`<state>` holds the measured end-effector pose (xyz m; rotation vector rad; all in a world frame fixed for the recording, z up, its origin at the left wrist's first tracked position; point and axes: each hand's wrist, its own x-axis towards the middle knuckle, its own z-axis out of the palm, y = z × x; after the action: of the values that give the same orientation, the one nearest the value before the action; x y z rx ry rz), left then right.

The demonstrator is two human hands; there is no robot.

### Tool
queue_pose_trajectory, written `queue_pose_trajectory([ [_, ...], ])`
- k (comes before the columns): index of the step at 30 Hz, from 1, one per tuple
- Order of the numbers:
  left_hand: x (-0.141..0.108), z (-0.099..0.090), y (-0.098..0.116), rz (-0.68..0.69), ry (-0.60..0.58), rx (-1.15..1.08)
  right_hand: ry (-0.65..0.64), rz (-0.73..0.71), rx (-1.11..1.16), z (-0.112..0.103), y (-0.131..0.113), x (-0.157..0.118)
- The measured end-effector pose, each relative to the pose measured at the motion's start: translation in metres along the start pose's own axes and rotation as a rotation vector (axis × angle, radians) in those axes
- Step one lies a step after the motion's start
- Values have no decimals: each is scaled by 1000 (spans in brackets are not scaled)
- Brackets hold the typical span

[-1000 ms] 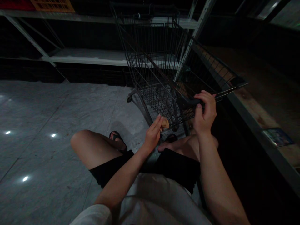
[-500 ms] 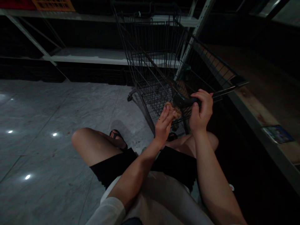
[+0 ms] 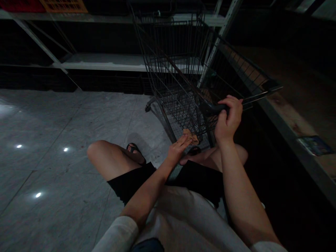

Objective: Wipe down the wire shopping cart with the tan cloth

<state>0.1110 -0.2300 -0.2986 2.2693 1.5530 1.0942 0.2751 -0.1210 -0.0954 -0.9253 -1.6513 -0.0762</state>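
In front of me stands a dark wire shopping cart (image 3: pixel 181 75), its handle end turned toward me. My right hand (image 3: pixel 229 120) is closed round the cart's dark handle (image 3: pixel 211 109) near its left corner. A crumpled brown cloth (image 3: pixel 192 137) is in my left hand (image 3: pixel 178 149), its fingers pressed over it. The cloth is beside the lower rear of the cart, below the handle; whether it touches the frame I cannot tell.
Behind the cart runs a metal shelf rack (image 3: pixel 105 64) with an orange crate (image 3: pixel 65 5) at the top left. A ledge (image 3: pixel 286 119) on the right bears a phone-like flat object (image 3: pixel 315 145). My bent knees flank the cart's near end on the tiled floor (image 3: pixel 52 133).
My left hand and the cloth have moved down, away from the handle corner toward the cart's lower frame. My right hand keeps its grip on the handle. The view has shifted slightly.
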Motion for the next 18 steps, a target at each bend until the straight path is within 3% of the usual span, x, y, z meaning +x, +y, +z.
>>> queue_pose_trajectory([
  [2,-12,-9,-2,-108,-95,-67,-27,22,-25,-1,-3,1],
  [3,-14,-15,-1,-167,-82,-114,-33,14,-28,-2,-4,1],
  [6,-1,-34,16,-288,135,-255,-24,-29,-32,-2,-6,0],
  [9,33,-51,44,-257,311,-319,-27,-16,-68,-1,-8,-2],
  [11,52,-54,57,-185,288,-341,-28,-14,-66,0,-10,-3],
  [13,56,-50,58,-142,172,-393,-17,-30,-26,-1,-14,-5],
  [15,45,-40,50,-178,75,-470,-4,-39,13,-5,-17,-4],
  [18,22,-30,33,-301,102,-534,-54,-34,-54,-16,-20,5],
])
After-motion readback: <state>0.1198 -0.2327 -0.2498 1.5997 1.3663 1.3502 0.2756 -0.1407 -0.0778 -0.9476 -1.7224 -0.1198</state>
